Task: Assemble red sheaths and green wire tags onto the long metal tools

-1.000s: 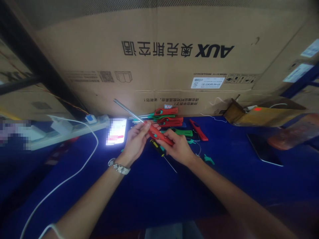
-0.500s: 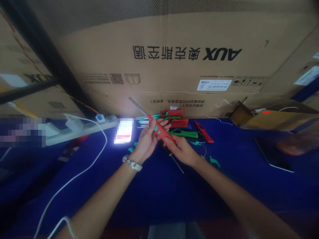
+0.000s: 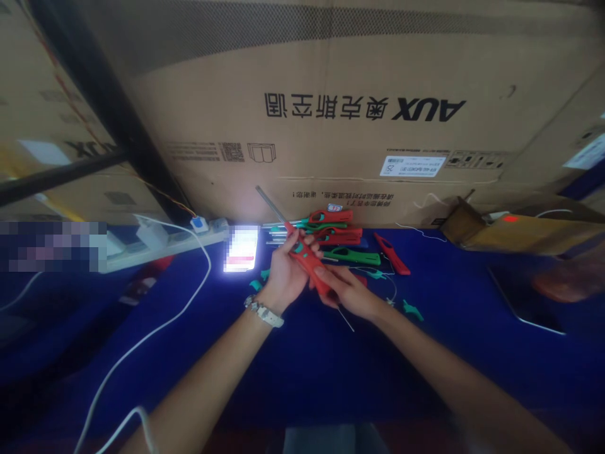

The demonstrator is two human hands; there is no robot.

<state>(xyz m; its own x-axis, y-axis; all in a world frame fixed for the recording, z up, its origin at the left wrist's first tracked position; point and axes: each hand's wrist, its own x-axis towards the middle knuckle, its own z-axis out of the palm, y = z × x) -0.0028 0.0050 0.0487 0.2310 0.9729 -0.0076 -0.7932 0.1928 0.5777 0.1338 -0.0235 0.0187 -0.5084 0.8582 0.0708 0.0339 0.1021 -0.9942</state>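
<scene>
A red long-nosed lighter (image 3: 312, 262) with a metal tube and a green button is held slantwise in both hands above the blue table. My left hand (image 3: 288, 274) is closed around its upper body, thumb near the button. Lower down, my right hand (image 3: 354, 293) grips the handle end; a bit of red also shows behind its fingers. A thin metal shaft (image 3: 347, 320) sticks out below the right hand, its other end hidden. Behind the hands lie several red lighters (image 3: 338, 236) and a green lighter (image 3: 357, 256). Another red lighter (image 3: 392, 254) lies to the right.
Small green pieces (image 3: 413, 309) are scattered near the right forearm. A lit phone (image 3: 242, 249) stands left of the lighters, by a white power strip (image 3: 208, 238) and white cable (image 3: 182, 302). Cardboard boxes (image 3: 331, 69) wall the back. Right: a dark tablet-like device (image 3: 520, 299) and someone's blurred hand (image 3: 567, 277).
The view has shifted slightly, so everything sits a little further right. My right hand has changed its hold on the lighter's handle end, and the shaft's yellow part is now covered.
</scene>
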